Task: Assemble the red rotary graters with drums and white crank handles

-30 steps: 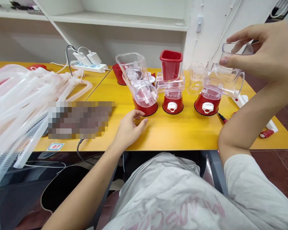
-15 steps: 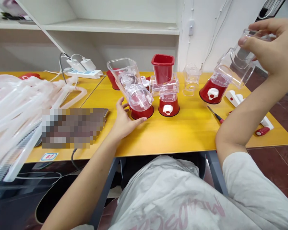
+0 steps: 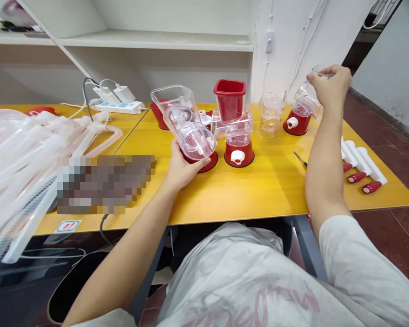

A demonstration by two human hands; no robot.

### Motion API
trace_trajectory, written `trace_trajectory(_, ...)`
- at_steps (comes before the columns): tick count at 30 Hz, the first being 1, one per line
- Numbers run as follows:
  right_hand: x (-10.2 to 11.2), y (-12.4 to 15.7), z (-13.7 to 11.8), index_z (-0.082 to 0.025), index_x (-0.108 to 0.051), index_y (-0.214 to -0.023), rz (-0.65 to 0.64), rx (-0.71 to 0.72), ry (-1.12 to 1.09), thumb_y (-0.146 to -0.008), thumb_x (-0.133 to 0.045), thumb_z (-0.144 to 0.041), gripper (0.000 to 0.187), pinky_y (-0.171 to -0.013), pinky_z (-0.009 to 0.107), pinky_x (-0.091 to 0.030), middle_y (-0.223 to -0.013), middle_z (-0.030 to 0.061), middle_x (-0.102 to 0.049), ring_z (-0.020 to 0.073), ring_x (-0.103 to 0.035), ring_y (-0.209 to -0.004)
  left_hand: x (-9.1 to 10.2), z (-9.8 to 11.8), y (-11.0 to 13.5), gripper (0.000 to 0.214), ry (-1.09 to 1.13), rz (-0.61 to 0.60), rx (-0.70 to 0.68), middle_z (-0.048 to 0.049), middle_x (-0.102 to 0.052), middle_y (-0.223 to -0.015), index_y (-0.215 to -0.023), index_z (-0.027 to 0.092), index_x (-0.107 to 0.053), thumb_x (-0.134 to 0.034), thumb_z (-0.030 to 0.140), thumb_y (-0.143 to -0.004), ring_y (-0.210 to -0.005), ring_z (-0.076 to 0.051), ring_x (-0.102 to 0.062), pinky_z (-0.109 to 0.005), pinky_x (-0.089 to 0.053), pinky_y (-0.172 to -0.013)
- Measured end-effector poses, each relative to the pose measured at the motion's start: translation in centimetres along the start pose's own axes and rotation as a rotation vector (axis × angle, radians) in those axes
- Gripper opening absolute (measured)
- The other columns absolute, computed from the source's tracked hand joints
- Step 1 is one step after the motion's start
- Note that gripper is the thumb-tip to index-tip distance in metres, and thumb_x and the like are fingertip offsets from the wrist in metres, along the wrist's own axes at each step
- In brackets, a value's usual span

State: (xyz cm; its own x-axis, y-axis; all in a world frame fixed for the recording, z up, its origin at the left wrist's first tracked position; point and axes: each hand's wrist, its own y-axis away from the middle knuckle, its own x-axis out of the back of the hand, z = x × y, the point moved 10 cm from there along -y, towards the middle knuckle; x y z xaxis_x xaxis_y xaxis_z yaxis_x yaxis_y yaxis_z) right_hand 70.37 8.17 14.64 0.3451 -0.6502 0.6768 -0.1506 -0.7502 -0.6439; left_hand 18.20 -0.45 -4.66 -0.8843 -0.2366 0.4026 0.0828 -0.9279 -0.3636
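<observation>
My left hand (image 3: 186,169) is closed round the lower part of a rotary grater (image 3: 199,141) with a clear body and red base; its thumb lies along the front and some fingers are hidden behind. Over on the right, my right hand (image 3: 332,88) grips the clear top of another rotary grater (image 3: 297,119), whose red base with a white knob rests at the table's back edge. Between them stands a third grater (image 3: 239,150), with a red hopper (image 3: 230,102) on top.
A clear plastic hopper (image 3: 271,113) stands behind. White crank handles with red grips (image 3: 371,170) and a screwdriver (image 3: 299,157) lie at the right. On the left are a power strip (image 3: 122,106), a heap of translucent plastic (image 3: 44,150) and a blurred-out flat object (image 3: 105,184).
My right hand has moved left and away from me, setting its grater farther back on the table. My left hand has closed round the near grater. The crank handles are less covered by my arm.
</observation>
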Motion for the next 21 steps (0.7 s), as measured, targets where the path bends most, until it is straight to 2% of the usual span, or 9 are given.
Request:
trace_trajectory(2, 0.6, 0.8, 1.7, -0.013, -0.084, -0.122, 0.141, -0.290, -0.047, -0.101, -0.092, -0.042, 0.037, -0.092, 0.037, -0.041, -0.106, 0.0055, -0.074, 0.0182, -0.054, -0.098, 0.1, 0.0, 0.2, 0.091, -0.016, 0.003, -0.003, -0.0217, -0.071, -0.161, -0.147, 0.022, -0.054, -0.103, 0.040, -0.073, -0.155, -0.041, -0.072, -0.056, -0.054, -0.139)
trace_trajectory(4, 1.6, 2.2, 2.2, -0.013, -0.083, -0.129, 0.240, -0.481, -0.064, -0.086, -0.106, -0.035, 0.053, -0.101, 0.038, -0.041, -0.128, 0.0125, -0.075, 0.0182, -0.056, -0.108, 0.0, -0.1, 0.3, 0.090, -0.019, -0.005, -0.007, -0.0213, -0.072, -0.159, -0.147, 0.022, -0.055, -0.102, 0.043, -0.074, -0.154, -0.040, -0.072, -0.055, -0.056, -0.138)
trace_trajectory(6, 3.0, 2.9, 1.3, -0.010, -0.077, -0.148, 0.265, -0.516, -0.041, -0.081, -0.112, -0.032, 0.079, -0.111, 0.042, -0.041, -0.155, 0.0244, -0.067, 0.0213, -0.060, -0.126, -0.1, -0.3, 0.3, 0.090, -0.018, -0.011, -0.014, -0.0211, -0.072, -0.159, -0.148, 0.022, -0.055, -0.102, 0.045, -0.075, -0.155, -0.040, -0.071, -0.056, -0.056, -0.137)
trace_trajectory(8, 4.4, 3.2, -0.9, -0.010, -0.071, -0.160, 0.224, -0.421, -0.073, -0.088, -0.109, -0.031, 0.084, -0.121, 0.046, -0.041, -0.170, 0.0292, -0.059, 0.0259, -0.060, -0.143, 0.0, -0.5, 0.2, 0.090, -0.020, 0.000, -0.020, -0.0211, -0.072, -0.160, -0.148, 0.022, -0.056, -0.103, 0.045, -0.074, -0.158, -0.042, -0.069, -0.057, -0.056, -0.137)
trace_trajectory(11, 4.0, 3.5, -7.6, -0.013, -0.068, -0.165, -0.046, -0.073, -0.314, -0.102, -0.097, -0.028, 0.071, -0.129, 0.052, -0.050, -0.172, 0.0255, -0.064, 0.0299, -0.067, -0.146, 0.1, -0.9, 0.0, 0.093, -0.018, 0.021, -0.035, -0.0210, -0.070, -0.163, -0.148, 0.023, -0.055, -0.104, 0.044, -0.072, -0.162, -0.044, -0.067, -0.058, -0.057, -0.138)
trace_trajectory(13, 1.9, 5.0, -12.5, -0.022, -0.072, -0.163, -0.304, 0.081, -0.426, -0.094, -0.104, -0.032, 0.077, -0.127, 0.050, -0.060, -0.163, 0.0159, -0.075, 0.0300, -0.074, -0.144, 0.2, -1.0, 0.0, 0.096, -0.015, 0.021, -0.043, -0.0211, -0.070, -0.164, -0.150, 0.023, -0.055, -0.105, 0.045, -0.070, -0.162, -0.044, -0.067, -0.059, -0.057, -0.137)
trace_trajectory(17, -4.4, 9.2, -20.4, -0.035, -0.073, -0.155, -0.762, 0.290, -0.579, -0.071, -0.114, -0.049, 0.094, -0.131, 0.057, -0.063, -0.167, 0.0031, -0.076, 0.0371, -0.071, -0.155, 0.4, -0.9, 0.2, 0.099, -0.009, 0.025, -0.039, -0.0218, -0.070, -0.166, -0.150, 0.023, -0.056, -0.105, 0.046, -0.067, -0.162, -0.046, -0.067, -0.062, -0.057, -0.137)
trace_trajectory(19, -6.3, 10.4, -22.5, -0.036, -0.069, -0.155, -0.859, 0.339, -0.702, -0.066, -0.112, -0.052, 0.100, -0.132, 0.057, -0.062, -0.168, 0.0015, -0.075, 0.0377, -0.071, -0.155, 0.5, -0.6, 0.3, 0.100, -0.004, 0.023, -0.050, -0.0224, -0.069, -0.166, -0.148, 0.022, -0.057, -0.106, 0.048, -0.065, -0.163, -0.047, -0.065, -0.064, -0.056, -0.138)
trace_trajectory(21, -7.2, 10.6, -22.8, -0.035, -0.067, -0.154, -0.873, 0.308, -0.792, -0.062, -0.112, -0.052, 0.104, -0.130, 0.057, -0.062, -0.166, 0.0010, -0.076, 0.0364, -0.072, -0.151, 0.5, -0.5, 0.4, 0.100, -0.006, 0.013, -0.056, -0.0228, -0.069, -0.166, -0.146, 0.022, -0.057, -0.107, 0.050, -0.064, -0.165, -0.049, -0.064, -0.065, -0.055, -0.138)
